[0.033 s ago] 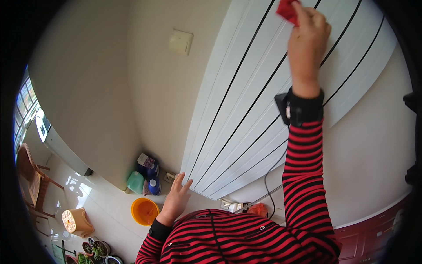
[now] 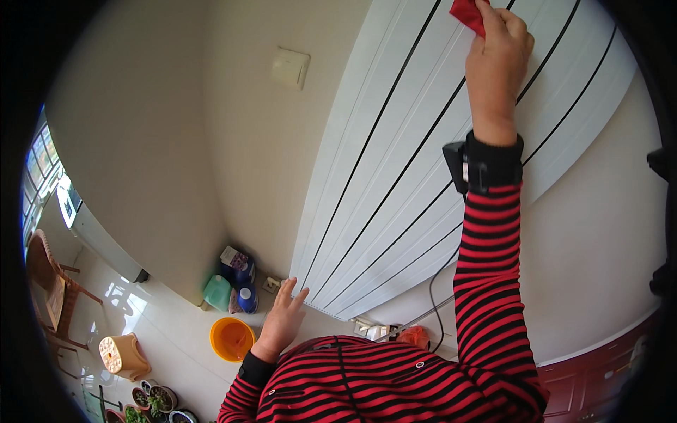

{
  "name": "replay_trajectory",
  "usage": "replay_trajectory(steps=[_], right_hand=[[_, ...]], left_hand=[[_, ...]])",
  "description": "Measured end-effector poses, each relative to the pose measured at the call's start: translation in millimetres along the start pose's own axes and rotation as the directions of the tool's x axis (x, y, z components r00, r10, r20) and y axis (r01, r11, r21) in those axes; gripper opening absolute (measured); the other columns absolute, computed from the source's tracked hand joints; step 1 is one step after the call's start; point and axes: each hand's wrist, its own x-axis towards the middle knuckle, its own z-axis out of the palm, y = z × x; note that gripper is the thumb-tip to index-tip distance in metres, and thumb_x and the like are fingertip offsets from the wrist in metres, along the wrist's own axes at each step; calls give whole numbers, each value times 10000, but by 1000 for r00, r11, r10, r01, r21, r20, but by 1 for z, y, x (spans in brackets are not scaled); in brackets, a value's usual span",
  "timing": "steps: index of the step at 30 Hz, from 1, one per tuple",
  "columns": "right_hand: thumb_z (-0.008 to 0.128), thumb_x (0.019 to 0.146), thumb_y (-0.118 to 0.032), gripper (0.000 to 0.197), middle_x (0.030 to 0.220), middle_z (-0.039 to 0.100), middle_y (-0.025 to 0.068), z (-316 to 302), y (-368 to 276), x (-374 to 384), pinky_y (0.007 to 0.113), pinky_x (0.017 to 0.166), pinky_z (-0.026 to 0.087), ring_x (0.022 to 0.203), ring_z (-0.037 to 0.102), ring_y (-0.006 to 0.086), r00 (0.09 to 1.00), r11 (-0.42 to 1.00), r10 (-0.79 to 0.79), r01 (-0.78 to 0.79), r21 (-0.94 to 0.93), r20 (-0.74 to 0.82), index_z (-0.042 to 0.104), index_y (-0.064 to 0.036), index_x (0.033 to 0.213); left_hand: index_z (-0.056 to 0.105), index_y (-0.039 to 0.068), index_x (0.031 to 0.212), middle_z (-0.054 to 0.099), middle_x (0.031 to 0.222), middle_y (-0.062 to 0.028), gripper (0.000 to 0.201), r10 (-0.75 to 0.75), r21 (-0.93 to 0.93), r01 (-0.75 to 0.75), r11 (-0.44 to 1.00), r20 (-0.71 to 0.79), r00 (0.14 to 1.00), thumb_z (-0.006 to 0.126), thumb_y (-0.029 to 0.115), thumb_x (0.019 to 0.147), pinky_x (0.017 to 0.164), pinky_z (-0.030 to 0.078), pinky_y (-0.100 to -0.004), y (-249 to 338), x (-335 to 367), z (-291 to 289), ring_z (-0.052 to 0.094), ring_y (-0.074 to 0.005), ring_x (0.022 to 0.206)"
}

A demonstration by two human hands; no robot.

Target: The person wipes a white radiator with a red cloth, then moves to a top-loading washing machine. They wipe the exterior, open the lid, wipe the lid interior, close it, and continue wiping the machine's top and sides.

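Head view: your right hand [image 2: 497, 60] is raised high, fingers pinched around a red cloth [image 2: 469, 13] pressed to the white panel [image 2: 395, 183]. Your left hand [image 2: 282, 321] hangs low, fingers spread and holding nothing, tips at the panel's lower edge. Orange bucket [image 2: 231, 338] just left of it; blue jug [image 2: 247, 297] above that.

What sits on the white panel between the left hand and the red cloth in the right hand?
Head view: nothing. Between the left hand, open at the lower edge, and the red cloth gripped by the right hand, the white ribbed panel shows only its own dark grooves.
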Motion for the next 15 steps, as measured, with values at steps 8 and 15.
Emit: replay_trajectory(steps=[8, 15], right_hand=[[654, 836, -70, 270, 976, 582, 56, 40, -86, -83, 413, 711, 517, 868, 565, 248, 970, 971, -158, 120, 205, 184, 652, -61, 1106], [628, 852, -82, 239, 988, 593, 38, -14, -173, -257, 367, 813, 493, 940, 567, 227, 666, 865, -397, 41, 501, 631, 679, -55, 1085]], left_hand=[[495, 69, 1472, 394, 1572, -226, 659, 55, 32, -57, 998, 62, 997, 724, 0, 858, 1158, 428, -461, 1, 0, 2, 424, -431, 1437], [488, 68, 1485, 505, 1502, -216, 652, 11, -91, -8, 996, 30, 999, 703, -1, 874, 1111, 467, -447, 4, -13, -17, 520, -407, 1362]])
